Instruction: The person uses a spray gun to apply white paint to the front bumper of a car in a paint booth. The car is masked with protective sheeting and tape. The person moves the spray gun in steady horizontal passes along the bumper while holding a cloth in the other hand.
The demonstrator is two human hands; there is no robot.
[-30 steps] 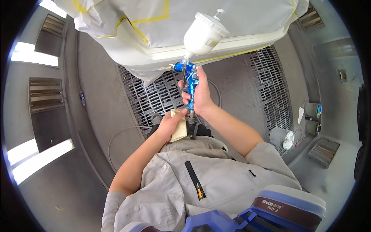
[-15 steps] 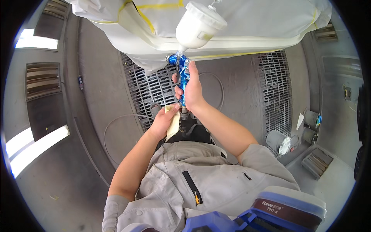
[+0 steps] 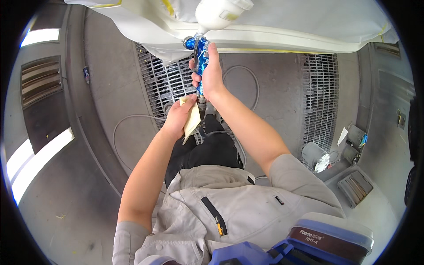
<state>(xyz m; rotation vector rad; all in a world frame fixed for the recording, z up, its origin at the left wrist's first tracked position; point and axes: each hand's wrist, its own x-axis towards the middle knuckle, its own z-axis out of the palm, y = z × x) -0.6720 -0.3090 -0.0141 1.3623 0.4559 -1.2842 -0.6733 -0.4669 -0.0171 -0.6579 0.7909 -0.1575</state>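
My right hand (image 3: 211,75) is closed around the handle of a blue spray gun (image 3: 198,48), which has a white paint cup (image 3: 219,12) on top. Below it, my left hand (image 3: 179,117) grips a pale yellow cloth (image 3: 191,119), its fingertips at the hose fitting (image 3: 202,105) under the gun's handle. The gun's nozzle points left. Just behind the gun is a white vehicle panel (image 3: 145,24), largely wrapped in masking sheet and yellow tape; part of it is hidden by the cup.
Floor gratings (image 3: 320,101) run left and right of centre, with a looped grey hose (image 3: 254,77) between them. A louvred vent (image 3: 40,79) and light strips are at the left. Cylindrical containers (image 3: 314,157) stand at the right, near a grey slatted unit (image 3: 353,187).
Both hands, the gun and the cloth have moved up and slightly left in the picture, toward the panel. More of my dark-clothed legs shows now. The grips are unchanged.
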